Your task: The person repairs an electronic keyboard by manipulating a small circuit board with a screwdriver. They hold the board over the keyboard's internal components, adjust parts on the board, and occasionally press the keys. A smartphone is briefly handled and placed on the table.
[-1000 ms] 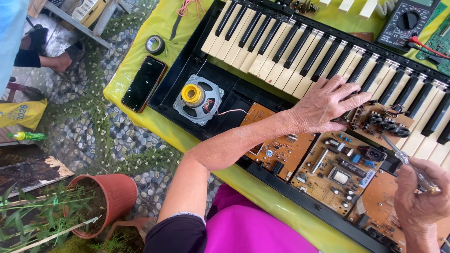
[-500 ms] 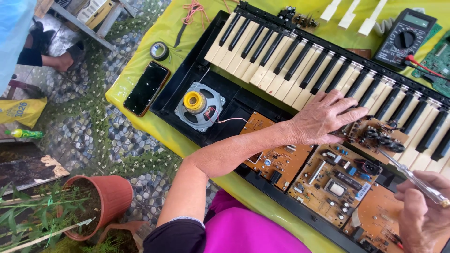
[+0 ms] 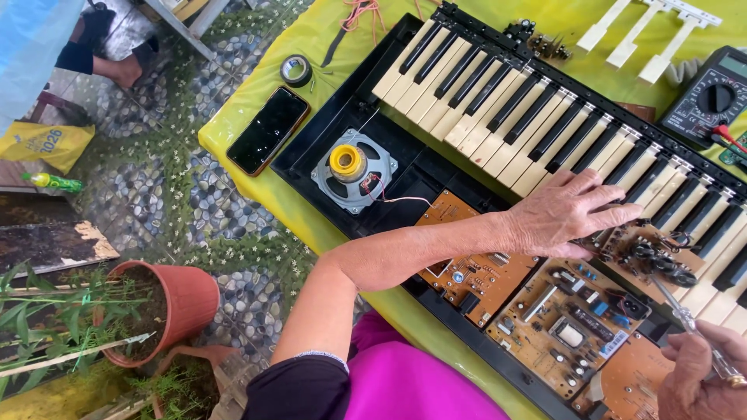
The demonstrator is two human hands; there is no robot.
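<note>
Repair in progress: a left hand (image 3: 572,214) lies open, fingers spread, on the white keys of an opened black electronic keyboard (image 3: 545,132), while the right hand (image 3: 700,373) grips a slim clear-handled screwdriver (image 3: 689,323), tip at a small brown circuit board (image 3: 650,260); steady aim seems needed.

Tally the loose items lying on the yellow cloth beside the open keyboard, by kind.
Phone: 1
Tape roll: 1
Multimeter: 1
White key strips: 1 set
Total: 4
</note>
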